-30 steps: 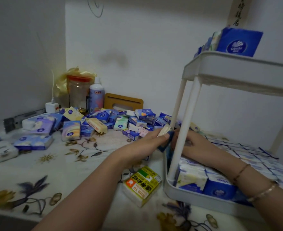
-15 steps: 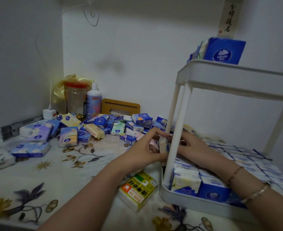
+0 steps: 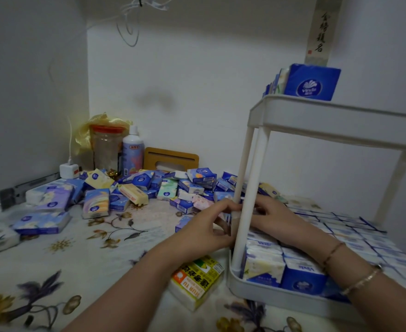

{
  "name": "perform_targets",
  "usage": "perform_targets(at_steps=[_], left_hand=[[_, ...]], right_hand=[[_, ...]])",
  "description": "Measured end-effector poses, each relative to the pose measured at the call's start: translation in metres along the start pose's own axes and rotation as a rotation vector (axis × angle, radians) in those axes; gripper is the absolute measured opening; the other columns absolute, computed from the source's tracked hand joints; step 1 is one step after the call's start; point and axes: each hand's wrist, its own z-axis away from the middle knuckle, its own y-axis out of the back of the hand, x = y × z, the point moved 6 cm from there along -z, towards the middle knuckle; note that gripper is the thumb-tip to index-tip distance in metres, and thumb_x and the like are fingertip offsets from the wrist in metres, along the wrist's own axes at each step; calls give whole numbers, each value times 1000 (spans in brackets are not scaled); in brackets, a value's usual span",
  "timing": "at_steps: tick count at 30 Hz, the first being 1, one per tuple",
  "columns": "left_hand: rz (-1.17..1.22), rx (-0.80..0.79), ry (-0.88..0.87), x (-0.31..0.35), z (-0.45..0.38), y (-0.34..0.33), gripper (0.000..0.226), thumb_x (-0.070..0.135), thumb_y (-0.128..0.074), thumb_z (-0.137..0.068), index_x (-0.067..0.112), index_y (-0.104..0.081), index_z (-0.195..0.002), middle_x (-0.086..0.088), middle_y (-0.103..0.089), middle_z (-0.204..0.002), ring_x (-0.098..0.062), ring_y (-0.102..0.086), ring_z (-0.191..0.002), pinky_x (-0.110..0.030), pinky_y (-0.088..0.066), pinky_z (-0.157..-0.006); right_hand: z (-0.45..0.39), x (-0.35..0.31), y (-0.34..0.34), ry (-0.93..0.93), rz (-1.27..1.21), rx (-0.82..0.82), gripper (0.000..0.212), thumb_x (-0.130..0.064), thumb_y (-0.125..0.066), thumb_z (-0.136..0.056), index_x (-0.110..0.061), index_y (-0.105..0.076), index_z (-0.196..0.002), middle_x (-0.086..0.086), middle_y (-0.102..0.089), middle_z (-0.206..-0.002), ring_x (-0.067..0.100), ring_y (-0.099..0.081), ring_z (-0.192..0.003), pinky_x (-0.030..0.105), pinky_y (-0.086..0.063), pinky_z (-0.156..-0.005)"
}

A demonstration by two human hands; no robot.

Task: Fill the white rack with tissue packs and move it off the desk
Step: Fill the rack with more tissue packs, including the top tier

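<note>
- A tissue pack [image 3: 233, 220] is pinched on edge in the fingers [image 3: 230, 208] of the left hand [image 3: 209, 226], just outside the front corner post [image 3: 247, 195] of the white rack [image 3: 336, 121].
- The pack's long axis is judged close to upright, parallel to the post; most of its face is hidden by the post and the fingers.
- The right hand [image 3: 276, 216] is placed just beyond the post, inside the lower tier [image 3: 252, 287], its fingers curled toward the same pack; whether they grip it cannot be told.
- The open slot is judged to lie directly on the far side of the fingers, at the front left corner of the packed rows [image 3: 341, 233]. The pack must therefore be passed round the post, and the right hand is the nearer one for seating it.
- Below the fingers, packs are seen standing upright in the lower tier, touching one another.
- More packs [image 3: 309, 83] stand above the fingers on the upper tier.
- To the left of the fingers, a loose pile of packs [image 3: 163, 188] is spread on the worktop [image 3: 77, 255]; filling is judged unfinished.
- Just below the left wrist, a yellow pack [image 3: 197, 281] lies flat beside the rack.
</note>
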Motion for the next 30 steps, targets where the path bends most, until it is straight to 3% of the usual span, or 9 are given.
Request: perform_targets(at_steps=[3,6,9,12,16,20,23,27,30], left_hand=[[61,-60,60,-6,0,3,48,5,-72,-80,34,-57,-115,7,-58,-115,-16,-61,-92,-27,-54,-85],[44,-16,63,-6,-1,4,46,8,-75,-78,36,-59,-110,11,-58,-114,-21,-63,-92,-31,-56,-86],[29,24,75,-7,-1,3,44,14,-78,-75,40,-59,-106,18,-58,-109,-13,-62,-91,-25,-53,-84],[-58,-26,84,-11,-2,-1,48,19,-79,-76,36,-55,-114,21,-54,-115,2,-57,-99,-18,-45,-88],[-134,-88,35,-14,-2,-4,48,20,-74,-81,30,-56,-124,22,-47,-131,15,-47,-112,-1,-35,-90],[-176,-93,73,-16,-1,-2,39,32,-70,-83,45,-59,-118,25,-38,-144,6,-35,-131,-23,-28,-110],[-224,-98,24,-12,5,-4,44,28,-69,-85,43,-55,-124,24,-40,-142,11,-35,-129,-12,-27,-106],[-168,3,67,-15,9,15,52,27,-62,-91,47,-44,-135,25,-45,-136,7,-41,-126,-20,-35,-105],[-427,42,124,-23,4,39,55,23,-58,-93,35,-37,-143,15,-40,-142,-2,-38,-129,-20,-32,-101]], right_hand=[[-1,1,0,-3,4,5,38,-33,-67,-83,-2,-62,-104,-7,-68,-103,3,-62,-96,34,-48,-94],[-3,4,-1,-2,6,12,36,-31,-67,-82,-1,-61,-101,-9,-68,-95,1,-61,-91,31,-49,-90],[-4,4,1,0,9,33,33,-27,-68,-83,2,-61,-97,1,-65,-85,9,-61,-84,32,-49,-83],[-4,3,2,5,-13,30,36,-29,-68,-84,5,-60,-93,7,-62,-78,20,-62,-82,34,-50,-81],[-4,6,2,12,-12,28,31,-27,-67,-83,3,-60,-89,-1,-63,-77,12,-62,-80,34,-52,-85],[-3,6,3,30,14,51,19,-19,-63,-83,-1,-61,-85,-8,-60,-72,2,-57,-74,31,-50,-80],[0,2,5,36,44,65,14,-19,-65,-81,-9,-59,-75,-13,-58,-72,-1,-56,-74,25,-46,-78],[14,-16,18,83,105,85,6,-19,-59,-84,-15,-63,-84,-8,-63,-90,3,-58,-90,17,-44,-77],[33,-29,34,75,238,96,11,-16,-54,-87,-7,-60,-85,1,-60,-85,11,-54,-77,21,-42,-68]])
